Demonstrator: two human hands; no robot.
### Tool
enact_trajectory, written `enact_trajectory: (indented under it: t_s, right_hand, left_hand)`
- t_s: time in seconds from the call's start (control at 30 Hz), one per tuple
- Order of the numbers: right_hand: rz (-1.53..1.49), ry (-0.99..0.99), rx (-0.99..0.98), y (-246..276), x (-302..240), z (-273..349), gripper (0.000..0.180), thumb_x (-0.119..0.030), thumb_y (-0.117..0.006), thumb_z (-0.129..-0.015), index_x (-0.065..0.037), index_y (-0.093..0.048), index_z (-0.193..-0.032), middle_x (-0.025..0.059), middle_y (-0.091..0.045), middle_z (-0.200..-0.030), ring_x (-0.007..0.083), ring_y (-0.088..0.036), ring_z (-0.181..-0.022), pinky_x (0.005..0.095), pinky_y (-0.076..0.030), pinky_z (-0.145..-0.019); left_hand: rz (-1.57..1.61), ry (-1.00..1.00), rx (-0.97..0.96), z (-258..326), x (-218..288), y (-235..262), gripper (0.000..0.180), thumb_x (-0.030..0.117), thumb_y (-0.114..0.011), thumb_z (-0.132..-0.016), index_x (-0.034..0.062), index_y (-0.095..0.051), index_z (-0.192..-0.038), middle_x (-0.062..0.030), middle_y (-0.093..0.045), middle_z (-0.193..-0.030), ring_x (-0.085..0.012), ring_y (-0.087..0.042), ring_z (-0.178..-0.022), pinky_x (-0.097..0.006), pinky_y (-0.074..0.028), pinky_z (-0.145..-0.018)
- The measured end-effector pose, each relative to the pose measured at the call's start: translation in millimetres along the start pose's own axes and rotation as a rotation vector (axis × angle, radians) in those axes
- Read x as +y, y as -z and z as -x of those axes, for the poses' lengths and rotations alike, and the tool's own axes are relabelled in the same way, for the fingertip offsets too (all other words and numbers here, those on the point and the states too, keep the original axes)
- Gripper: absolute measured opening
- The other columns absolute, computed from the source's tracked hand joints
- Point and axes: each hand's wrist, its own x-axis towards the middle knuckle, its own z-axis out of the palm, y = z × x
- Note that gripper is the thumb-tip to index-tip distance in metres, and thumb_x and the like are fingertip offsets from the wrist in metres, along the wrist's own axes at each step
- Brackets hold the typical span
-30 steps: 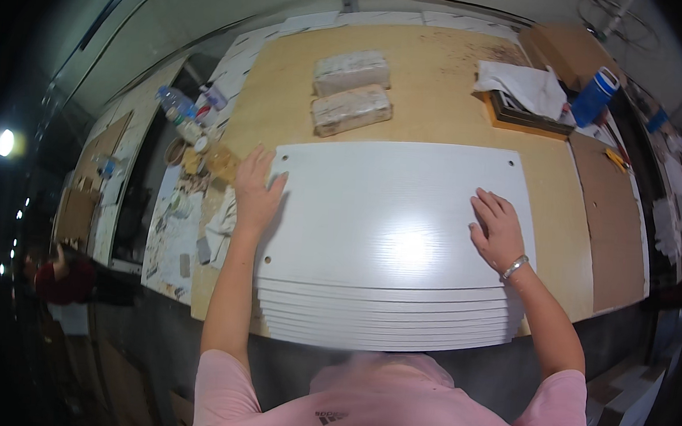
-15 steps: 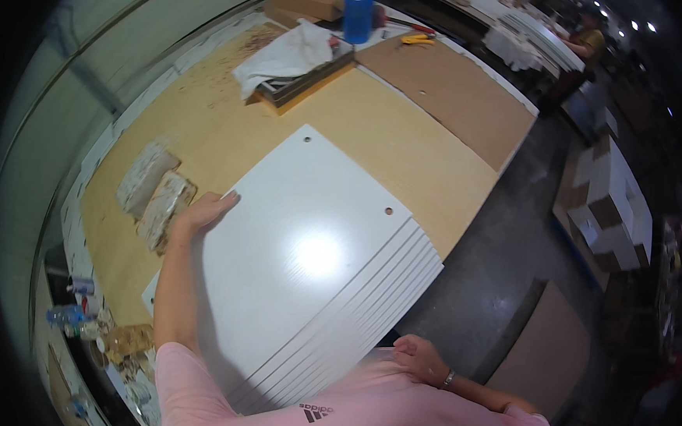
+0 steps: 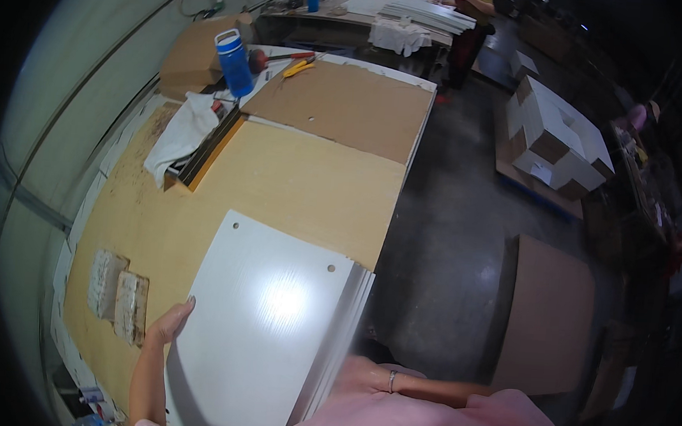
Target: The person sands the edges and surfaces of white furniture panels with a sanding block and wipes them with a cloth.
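Note:
A stack of white panels (image 3: 268, 326) with two small holes near its far edge lies on the wooden worktable (image 3: 296, 187), its right side close to the table's edge. My left hand (image 3: 167, 326) grips the stack's left edge, thumb on top. My right hand (image 3: 374, 377), wearing a ring, holds the stack's right edge low in the view; its fingertips are blurred and partly hidden by the panels.
Two worn sanding blocks (image 3: 117, 305) lie left of the stack. Farther back are a white cloth (image 3: 175, 136), a blue bottle (image 3: 234, 62), a cardboard box (image 3: 197, 56) and a brown board (image 3: 340, 107). On the floor to the right stand a cardboard sheet (image 3: 545, 323) and white boxes (image 3: 556, 140).
The view has swung right, toward the floor. My left hand slid from the top of the stack to its left edge, and my right hand dropped to the right edge.

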Motion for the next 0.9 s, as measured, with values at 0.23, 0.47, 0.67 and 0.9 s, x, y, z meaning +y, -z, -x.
enact_trajectory:
  t_s: [0.23, 0.47, 0.67, 0.9]
  right_hand:
    - [0.064, -0.163, -0.215, 14.8, -23.3, 5.5, 0.031, -0.018, -0.075, -0.083, 0.005, -0.06, -0.096, 0.0093, -0.064, -0.094, 0.0128, -0.065, -0.081, 0.0233, -0.055, -0.063]
    - [0.1, -0.197, -0.148, -0.8, -70.4, 32.3, 0.032, -0.014, -0.072, -0.081, 0.01, -0.063, -0.099, 0.0098, -0.063, -0.09, 0.0144, -0.065, -0.082, 0.0244, -0.054, -0.068]
    - [0.666, 0.431, -0.431, 39.3, -19.6, 0.7, 0.024, -0.008, -0.07, -0.079, 0.005, -0.068, -0.099, 0.011, -0.069, -0.092, 0.0185, -0.067, -0.087, 0.0304, -0.055, -0.074]
    - [0.269, 0.165, -0.453, 36.3, -40.5, 23.4, 0.02, -0.007, -0.07, -0.079, 0.003, -0.07, -0.097, 0.0106, -0.071, -0.092, 0.0178, -0.067, -0.086, 0.0311, -0.054, -0.074]
  left_hand:
    - [0.068, 0.019, 0.062, -0.1, 1.5, -17.3, 0.075, 0.045, -0.054, -0.098, -0.008, -0.034, -0.147, -0.0127, -0.028, -0.16, -0.0216, -0.021, -0.149, -0.035, -0.012, -0.121]
    - [0.099, -0.029, 0.102, 11.5, -0.4, -46.9, 0.068, 0.044, -0.059, -0.096, -0.0105, -0.048, -0.136, -0.0126, -0.049, -0.142, -0.0211, -0.04, -0.134, -0.036, -0.025, -0.115]
    - [0.048, -0.089, 0.083, 5.2, -9.3, -75.9, 0.067, 0.041, -0.062, -0.095, -0.0111, -0.049, -0.134, -0.0122, -0.05, -0.14, -0.0213, -0.042, -0.131, -0.036, -0.027, -0.113]
    - [0.085, -0.175, 0.127, 31.1, -6.2, -98.5, 0.068, 0.035, -0.061, -0.094, -0.0132, -0.043, -0.139, -0.014, -0.05, -0.14, -0.0216, -0.043, -0.13, -0.035, -0.028, -0.113]
